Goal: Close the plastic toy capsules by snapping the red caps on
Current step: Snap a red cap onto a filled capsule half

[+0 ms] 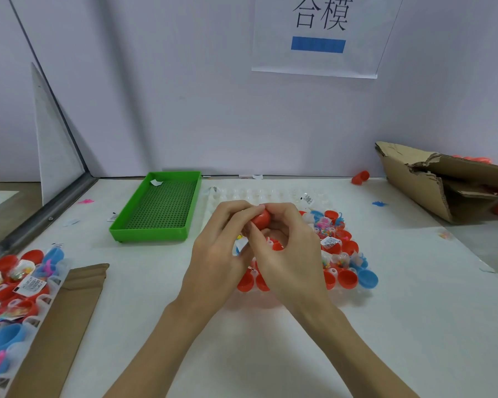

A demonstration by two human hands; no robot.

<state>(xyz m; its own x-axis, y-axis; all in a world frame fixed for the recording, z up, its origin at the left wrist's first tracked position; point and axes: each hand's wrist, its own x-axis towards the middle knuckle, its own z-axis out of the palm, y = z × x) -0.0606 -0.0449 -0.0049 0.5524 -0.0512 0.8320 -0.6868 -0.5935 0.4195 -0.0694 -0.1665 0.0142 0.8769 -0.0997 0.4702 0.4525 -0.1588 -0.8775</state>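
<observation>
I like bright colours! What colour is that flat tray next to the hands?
The tray is bright green, with a darker dotted grid floor. The head view shows it.

Pale lilac partition wall across the upper frame, white paper sign with black characters and a blue bar at upper right, grey metal frame post slanting at left, white tabletop below, evenly lit.

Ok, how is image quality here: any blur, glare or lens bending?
Head view: even, soft light, no glare; wide-angle bending curves the grey frame at left; left tray and cardboard box soften toward the edges; both hands, left hand and right hand, and red cap reasonably sharp.
</observation>
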